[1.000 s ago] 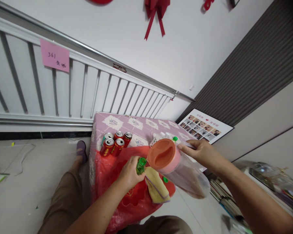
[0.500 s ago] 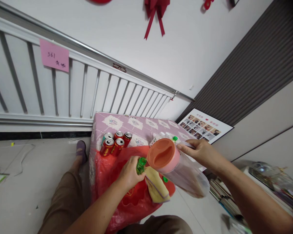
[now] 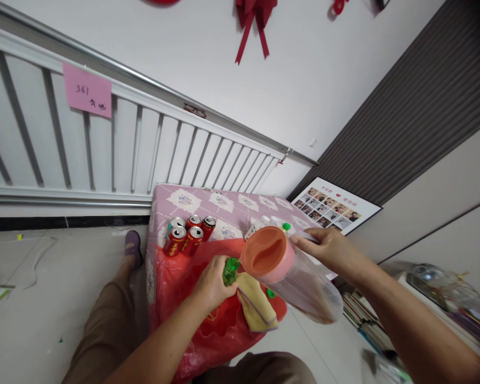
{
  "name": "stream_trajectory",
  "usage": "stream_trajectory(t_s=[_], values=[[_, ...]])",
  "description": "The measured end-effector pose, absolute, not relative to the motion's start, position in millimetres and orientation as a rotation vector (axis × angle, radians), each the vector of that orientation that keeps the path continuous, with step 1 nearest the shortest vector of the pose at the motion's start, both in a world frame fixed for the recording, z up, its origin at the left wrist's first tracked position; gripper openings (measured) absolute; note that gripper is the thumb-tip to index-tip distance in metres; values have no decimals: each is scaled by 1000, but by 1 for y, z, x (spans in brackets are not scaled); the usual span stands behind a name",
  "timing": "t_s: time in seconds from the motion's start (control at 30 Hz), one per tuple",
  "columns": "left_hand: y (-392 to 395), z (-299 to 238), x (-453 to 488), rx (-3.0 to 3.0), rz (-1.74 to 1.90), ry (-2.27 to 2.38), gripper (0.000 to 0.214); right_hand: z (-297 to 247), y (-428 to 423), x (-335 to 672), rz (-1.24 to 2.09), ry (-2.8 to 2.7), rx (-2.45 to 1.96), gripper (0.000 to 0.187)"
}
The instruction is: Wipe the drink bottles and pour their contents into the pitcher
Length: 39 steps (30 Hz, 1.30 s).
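Observation:
My right hand (image 3: 333, 252) is closed on the handle of a clear plastic jug (image 3: 300, 282) with an orange-pink lid (image 3: 266, 254), held tilted above the small table. My left hand (image 3: 213, 286) is wrapped around a green bottle with a green cap (image 3: 231, 268), low over a red plastic bag (image 3: 192, 288). A yellow cloth (image 3: 256, 309) lies just right of that hand, under the jug. The jug's lid nearly touches the bottle's cap.
Several red drink cans (image 3: 189, 236) stand on the table's pink patterned cover (image 3: 220, 205). More bottles (image 3: 264, 225) stand behind the jug. A white railing (image 3: 104, 149) runs behind. A framed photo collage (image 3: 336, 208) leans on the wall. Books (image 3: 364, 320) lie at right.

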<state>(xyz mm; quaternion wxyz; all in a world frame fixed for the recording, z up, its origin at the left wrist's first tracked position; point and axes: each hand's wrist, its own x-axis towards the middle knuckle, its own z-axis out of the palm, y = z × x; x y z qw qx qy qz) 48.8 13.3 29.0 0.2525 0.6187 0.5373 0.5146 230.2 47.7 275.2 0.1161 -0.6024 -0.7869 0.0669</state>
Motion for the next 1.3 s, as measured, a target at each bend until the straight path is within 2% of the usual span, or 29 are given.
stream_trajectory(t_s=[1.3], values=[[14,28,49,1681,1411,1457,45,275,47,229,209,-2286,-1800,48]])
